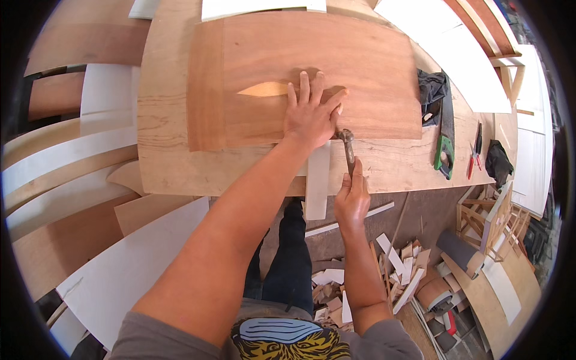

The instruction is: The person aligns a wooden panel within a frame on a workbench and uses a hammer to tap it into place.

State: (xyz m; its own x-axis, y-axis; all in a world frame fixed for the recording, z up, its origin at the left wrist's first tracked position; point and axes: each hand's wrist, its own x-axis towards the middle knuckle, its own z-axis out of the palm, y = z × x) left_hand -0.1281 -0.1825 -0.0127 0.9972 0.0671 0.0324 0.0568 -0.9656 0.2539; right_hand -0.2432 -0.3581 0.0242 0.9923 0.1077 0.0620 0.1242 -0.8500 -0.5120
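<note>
My left hand (309,117) lies with fingers spread on a brown plywood panel (264,48). A pale, leaf-shaped patch (262,89) shows on the panel just left of the fingers. My right hand (352,201) is closed round the handle of a hammer (350,151). The hammer's head is at the panel's near edge, close to my left thumb; whether it touches the panel I cannot tell. Below my left wrist, a pale flat strip (317,183) sticks out past the front edge of the wooden workbench (165,114).
On the bench's right lie a green-handled handsaw (444,144), red-handled pliers (471,167) and dark cloth or plastic (498,162). Boards (114,261) lean along the left. Wood offcuts (408,270) heap on the floor at lower right, near a wooden frame (486,222).
</note>
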